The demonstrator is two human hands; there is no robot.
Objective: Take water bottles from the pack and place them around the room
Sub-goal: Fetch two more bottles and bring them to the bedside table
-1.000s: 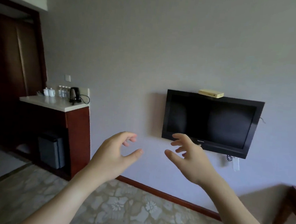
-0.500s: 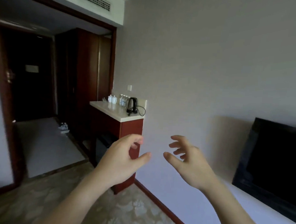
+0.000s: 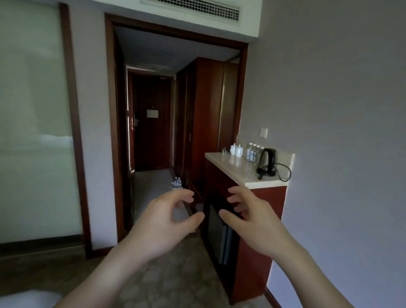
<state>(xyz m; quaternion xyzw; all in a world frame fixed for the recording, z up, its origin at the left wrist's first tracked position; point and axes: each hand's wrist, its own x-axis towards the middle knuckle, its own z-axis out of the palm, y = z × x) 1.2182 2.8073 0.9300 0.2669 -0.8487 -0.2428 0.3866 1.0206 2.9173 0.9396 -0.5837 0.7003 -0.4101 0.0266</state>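
Turning left since a second ago, my view has left the wall-mounted television behind and now faces the dark hallway, with the red-brown wooden cabinet with a pale stone top (image 3: 244, 173) on my right. My left hand (image 3: 165, 225) and right hand (image 3: 252, 220) are raised in front of me, both empty, fingers loosely curled and apart, gripping nothing.

A small plastic-wrapped pack of clear water bottles (image 3: 177, 182) sits on the hallway floor, beyond my left fingers and well apart from them. A row of clear bottles with blue labels (image 3: 253, 152) already stands on the cabinet top, between the white lidded cups (image 3: 236, 150) and the black electric kettle (image 3: 267, 162).

I judge the next step is walking to the pack. Full bottles should feel moderately heavy, with thin walls that give under pressure and smooth plastic, so I'd grip each around its middle or by the stiffer neck.
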